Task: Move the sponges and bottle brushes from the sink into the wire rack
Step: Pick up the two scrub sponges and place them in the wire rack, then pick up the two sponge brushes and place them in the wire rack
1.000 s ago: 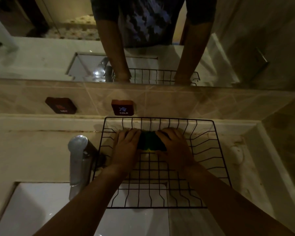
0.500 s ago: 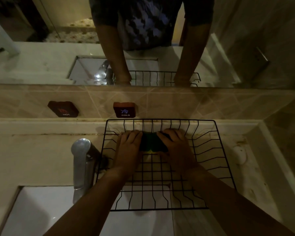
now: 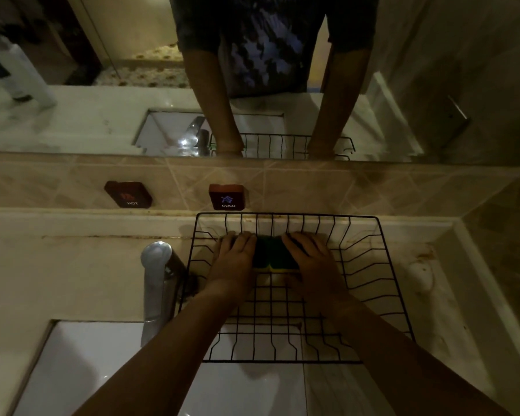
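A black wire rack sits on the counter to the right of the tap, its front edge over the sink. Inside it, near the back wall, lie green-and-yellow sponges, side by side. My left hand presses against their left end and my right hand against their right end, both palms down on the rack floor. The sponges' ends are hidden under my fingers. No bottle brush is visible.
A chrome tap stands just left of the rack. The white sink basin lies at the lower left. Dark HOT and COLD tags are fixed to the tiled wall, below a mirror.
My hands and the sponges stay where they were in the rack. Only the camera view has shifted slightly.
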A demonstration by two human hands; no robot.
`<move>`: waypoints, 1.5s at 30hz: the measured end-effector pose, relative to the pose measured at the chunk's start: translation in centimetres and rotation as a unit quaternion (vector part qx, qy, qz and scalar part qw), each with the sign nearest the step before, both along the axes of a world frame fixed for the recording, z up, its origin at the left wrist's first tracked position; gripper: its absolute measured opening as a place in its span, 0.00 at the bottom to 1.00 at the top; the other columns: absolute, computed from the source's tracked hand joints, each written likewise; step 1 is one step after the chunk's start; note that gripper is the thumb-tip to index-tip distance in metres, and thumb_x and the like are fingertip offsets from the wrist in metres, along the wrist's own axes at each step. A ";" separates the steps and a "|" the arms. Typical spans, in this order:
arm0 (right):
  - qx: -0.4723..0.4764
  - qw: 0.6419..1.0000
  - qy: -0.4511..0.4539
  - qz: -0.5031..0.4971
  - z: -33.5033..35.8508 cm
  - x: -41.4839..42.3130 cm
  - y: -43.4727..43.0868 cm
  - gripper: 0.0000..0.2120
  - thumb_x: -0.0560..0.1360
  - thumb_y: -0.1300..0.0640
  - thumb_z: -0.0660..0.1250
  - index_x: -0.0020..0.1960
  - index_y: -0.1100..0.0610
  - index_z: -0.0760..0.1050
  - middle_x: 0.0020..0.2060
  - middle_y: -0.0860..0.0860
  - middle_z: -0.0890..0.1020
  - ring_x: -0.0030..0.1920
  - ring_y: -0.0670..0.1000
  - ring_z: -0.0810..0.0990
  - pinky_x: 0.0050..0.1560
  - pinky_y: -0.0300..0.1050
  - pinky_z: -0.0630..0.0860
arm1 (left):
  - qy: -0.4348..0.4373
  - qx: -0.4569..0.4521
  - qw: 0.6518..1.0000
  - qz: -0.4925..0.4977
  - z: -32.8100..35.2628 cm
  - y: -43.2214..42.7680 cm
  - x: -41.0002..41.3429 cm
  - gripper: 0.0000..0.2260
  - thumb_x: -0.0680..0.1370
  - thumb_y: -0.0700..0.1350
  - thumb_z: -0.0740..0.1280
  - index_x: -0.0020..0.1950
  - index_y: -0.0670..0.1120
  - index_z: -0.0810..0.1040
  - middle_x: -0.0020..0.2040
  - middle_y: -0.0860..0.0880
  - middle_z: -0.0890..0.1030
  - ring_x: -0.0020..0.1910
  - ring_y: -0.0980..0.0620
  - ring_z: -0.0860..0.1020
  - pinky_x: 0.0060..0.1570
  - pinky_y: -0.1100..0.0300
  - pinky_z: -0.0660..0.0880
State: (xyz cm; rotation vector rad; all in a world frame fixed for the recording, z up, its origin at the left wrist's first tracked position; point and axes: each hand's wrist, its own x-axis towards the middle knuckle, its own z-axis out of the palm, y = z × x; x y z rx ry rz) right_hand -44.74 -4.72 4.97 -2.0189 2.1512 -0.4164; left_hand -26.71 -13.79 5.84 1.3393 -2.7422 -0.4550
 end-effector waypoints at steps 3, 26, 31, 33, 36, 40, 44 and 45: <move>0.007 1.000 -0.015 -0.007 0.6 0.2 0.9 0.38 0.73 0.36 0.62 0.75 0.57 0.62 0.74 0.57 0.64 0.74 0.61 0.59 0.73 0.61 0.59 | -0.003 0.003 1.000 -0.022 1.1 0.8 0.5 0.34 0.75 0.41 0.67 0.78 0.47 0.56 0.79 0.47 0.57 0.76 0.41 0.52 0.75 0.44 0.52; -0.002 0.995 -0.020 -0.099 14.6 19.2 14.8 0.18 0.75 0.44 0.64 0.63 0.47 0.69 0.56 0.48 0.77 0.53 0.49 0.76 0.46 0.42 0.73 | 0.138 0.014 0.986 -0.092 13.6 14.2 18.4 0.19 0.76 0.45 0.68 0.66 0.50 0.72 0.64 0.50 0.76 0.61 0.51 0.75 0.59 0.54 0.76; 0.013 0.993 -0.005 -0.118 16.1 23.9 17.4 0.20 0.75 0.42 0.64 0.64 0.49 0.70 0.55 0.50 0.80 0.53 0.51 0.78 0.51 0.48 0.77 | 0.137 0.000 0.986 -0.097 14.9 15.9 23.2 0.19 0.77 0.48 0.67 0.68 0.50 0.71 0.62 0.49 0.78 0.58 0.51 0.76 0.57 0.54 0.77; 0.019 0.993 -0.001 -0.120 16.3 25.4 18.1 0.22 0.75 0.41 0.64 0.65 0.49 0.70 0.56 0.51 0.80 0.54 0.51 0.78 0.52 0.48 0.77 | 0.124 -0.015 0.987 -0.102 15.3 16.5 24.8 0.19 0.77 0.50 0.66 0.68 0.49 0.71 0.61 0.48 0.78 0.57 0.51 0.76 0.57 0.56 0.76; 0.026 0.992 -0.002 -0.125 16.1 27.4 18.9 0.23 0.75 0.41 0.64 0.66 0.49 0.69 0.57 0.51 0.80 0.54 0.51 0.78 0.51 0.46 0.75 | 0.117 -0.021 0.988 -0.096 15.6 17.3 26.9 0.20 0.77 0.52 0.67 0.68 0.49 0.71 0.60 0.48 0.79 0.57 0.53 0.77 0.55 0.61 0.74; 0.026 0.992 -0.028 -0.122 15.4 29.5 19.5 0.24 0.73 0.39 0.65 0.66 0.48 0.69 0.59 0.50 0.79 0.56 0.50 0.77 0.52 0.44 0.72 | 0.105 0.001 0.992 -0.071 15.3 18.4 29.4 0.23 0.76 0.54 0.68 0.69 0.50 0.70 0.63 0.50 0.78 0.60 0.53 0.76 0.56 0.60 0.72; 0.050 0.992 -0.021 -0.111 14.4 30.1 19.9 0.26 0.73 0.37 0.63 0.68 0.47 0.67 0.62 0.49 0.77 0.60 0.51 0.75 0.56 0.46 0.72 | 0.071 0.012 0.996 -0.046 14.4 19.3 30.5 0.24 0.76 0.56 0.66 0.70 0.52 0.69 0.65 0.51 0.76 0.62 0.53 0.74 0.59 0.59 0.72; 0.059 0.992 -0.020 -0.106 14.2 30.1 19.9 0.27 0.73 0.37 0.63 0.69 0.48 0.65 0.63 0.50 0.76 0.61 0.51 0.75 0.57 0.47 0.72 | 0.065 0.013 0.997 -0.042 14.2 19.6 30.5 0.24 0.76 0.56 0.66 0.71 0.52 0.69 0.65 0.51 0.76 0.62 0.53 0.74 0.59 0.59 0.72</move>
